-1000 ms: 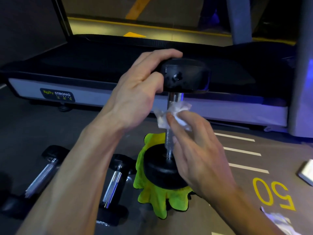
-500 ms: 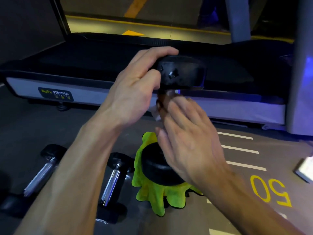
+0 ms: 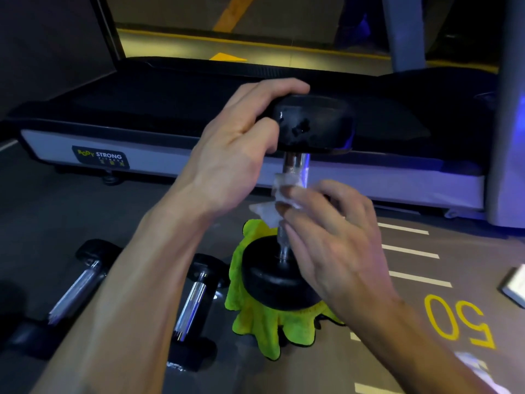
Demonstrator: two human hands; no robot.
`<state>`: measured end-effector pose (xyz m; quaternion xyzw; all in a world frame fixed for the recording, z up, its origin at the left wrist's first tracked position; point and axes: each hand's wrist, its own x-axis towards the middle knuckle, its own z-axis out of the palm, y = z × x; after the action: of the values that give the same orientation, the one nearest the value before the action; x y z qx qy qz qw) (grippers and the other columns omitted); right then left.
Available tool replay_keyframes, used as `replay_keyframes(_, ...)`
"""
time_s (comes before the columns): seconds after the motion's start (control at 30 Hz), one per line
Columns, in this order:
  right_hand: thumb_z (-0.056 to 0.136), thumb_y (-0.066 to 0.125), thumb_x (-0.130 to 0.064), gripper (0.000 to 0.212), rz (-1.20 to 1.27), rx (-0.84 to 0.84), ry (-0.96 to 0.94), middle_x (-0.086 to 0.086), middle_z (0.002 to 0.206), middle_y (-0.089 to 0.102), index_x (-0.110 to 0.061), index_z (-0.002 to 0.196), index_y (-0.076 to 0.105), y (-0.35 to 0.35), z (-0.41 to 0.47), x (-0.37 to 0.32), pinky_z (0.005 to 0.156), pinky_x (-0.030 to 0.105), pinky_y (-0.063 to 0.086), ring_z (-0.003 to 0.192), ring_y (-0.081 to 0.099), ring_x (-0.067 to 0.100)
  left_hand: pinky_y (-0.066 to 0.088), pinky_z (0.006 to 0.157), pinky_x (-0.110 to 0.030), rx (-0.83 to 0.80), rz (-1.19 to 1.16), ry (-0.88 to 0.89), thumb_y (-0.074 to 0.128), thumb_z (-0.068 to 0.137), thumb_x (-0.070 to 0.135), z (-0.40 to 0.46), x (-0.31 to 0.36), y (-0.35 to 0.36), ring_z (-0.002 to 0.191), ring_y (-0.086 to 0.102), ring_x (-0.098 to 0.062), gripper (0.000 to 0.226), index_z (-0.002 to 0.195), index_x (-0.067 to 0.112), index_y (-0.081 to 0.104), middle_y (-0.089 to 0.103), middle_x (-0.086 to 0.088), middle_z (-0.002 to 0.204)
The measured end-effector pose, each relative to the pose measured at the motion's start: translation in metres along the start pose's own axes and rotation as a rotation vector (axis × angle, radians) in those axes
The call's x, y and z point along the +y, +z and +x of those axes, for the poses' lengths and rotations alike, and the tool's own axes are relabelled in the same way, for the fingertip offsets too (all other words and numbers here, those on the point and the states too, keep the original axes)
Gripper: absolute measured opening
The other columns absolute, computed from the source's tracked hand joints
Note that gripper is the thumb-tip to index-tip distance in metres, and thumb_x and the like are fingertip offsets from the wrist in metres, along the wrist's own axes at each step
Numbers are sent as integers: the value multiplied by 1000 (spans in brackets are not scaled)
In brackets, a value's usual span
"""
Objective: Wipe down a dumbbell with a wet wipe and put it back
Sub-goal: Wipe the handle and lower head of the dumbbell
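A black dumbbell (image 3: 315,125) with a chrome handle stands upright, its lower head resting on a bright green cloth (image 3: 264,319) on the floor. My left hand (image 3: 235,149) grips the upper head from the left. My right hand (image 3: 326,231) holds a white wet wipe (image 3: 281,191) wrapped against the middle of the chrome handle. Part of the handle is hidden behind my right fingers.
Two other dumbbells lie on the floor at lower left, one (image 3: 74,291) further left and one (image 3: 193,308) beside the cloth. A treadmill deck (image 3: 170,109) runs across behind. A yellow "50" (image 3: 457,322) is painted on the floor at right; a white packet (image 3: 514,285) sits at the right edge.
My right hand slid up the handle, covering it, then came back down to the middle, with the wipe showing again. My left hand keeps its grip on the upper head.
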<state>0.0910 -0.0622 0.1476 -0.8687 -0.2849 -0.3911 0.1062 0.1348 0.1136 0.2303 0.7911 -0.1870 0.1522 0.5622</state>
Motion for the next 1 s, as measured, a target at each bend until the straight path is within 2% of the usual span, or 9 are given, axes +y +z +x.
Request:
replay_keyframes(0.13, 97, 70, -15, 10, 48, 84, 87, 10, 98, 64, -8, 100, 76, -1, 5, 9, 78, 44, 49, 87, 55, 30, 40, 91, -9, 4, -4, 6, 44, 77, 12, -1, 0, -1, 114, 54, 5, 59, 124, 42, 64, 59, 17, 127)
replay_keyframes(0.2, 98, 70, -10, 6, 187, 117, 195, 7, 92, 62, -7, 100, 74, 0, 7, 14, 75, 28, 49, 78, 57, 23, 40, 91, -9, 5, -7, 9, 44, 77, 12, -1, -1, -1, 114, 54, 5, 59, 124, 41, 65, 59, 16, 128)
replay_keyframes(0.27, 97, 70, -6, 7, 355, 147, 320, 4, 94, 62, -6, 102, 75, 3, 8, 13, 73, 19, 48, 78, 58, 12, 41, 92, -9, 6, -10, 10, 44, 77, 11, 0, -1, 0, 114, 55, 4, 59, 125, 40, 65, 59, 15, 128)
replay_keyframes(0.33, 95, 71, -3, 10, 433, 158, 359, 5, 99, 62, -4, 104, 75, 5, 8, 10, 77, 22, 52, 85, 61, 10, 41, 92, -10, 6, -4, 8, 43, 78, 12, -1, -2, 0, 115, 55, 3, 59, 126, 40, 65, 59, 15, 129)
replay_keyframes(0.57, 95, 72, -8, 16, 364, 275, 313, 10, 107, 62, -5, 111, 77, 11, 23, 8, 89, 6, 40, 99, 52, -12, 40, 91, -8, 10, 3, 7, 43, 80, 11, 0, -3, 0, 114, 54, 5, 60, 129, 38, 64, 58, 16, 129)
replay_keyframes(0.7, 97, 69, -7, 17, 377, 90, 210, 5, 101, 67, -7, 113, 76, 17, -1, 7, 91, 17, 45, 96, 63, 17, 38, 91, -6, 13, 0, 5, 43, 79, 10, 1, -4, -1, 115, 54, 6, 61, 128, 39, 64, 58, 16, 130)
replay_keyframes(0.8, 97, 71, -10, 13, 321, 101, 157, 5, 98, 67, -7, 108, 78, 14, 9, 12, 86, 23, 46, 92, 62, 25, 39, 90, -7, 14, 1, 13, 43, 79, 11, 2, -4, 0, 112, 55, 5, 59, 126, 40, 64, 58, 17, 126)
replay_keyframes(0.9, 98, 68, -10, 19, 295, 171, 238, 10, 110, 60, -6, 115, 76, 17, 22, 11, 83, 33, 52, 96, 63, 27, 40, 88, -8, 7, 12, 13, 43, 79, 11, 3, -4, 2, 111, 56, 5, 59, 125, 41, 64, 58, 17, 125)
replay_keyframes(1.0, 102, 61, -7, 32, 339, 113, 208, 9, 135, 50, -2, 132, 66, 21, 6, 3, 100, 38, 51, 118, 61, 29, 41, 90, -9, 16, -7, 6, 43, 79, 12, 4, -4, 1, 110, 56, 4, 58, 124, 41, 64, 59, 17, 125)
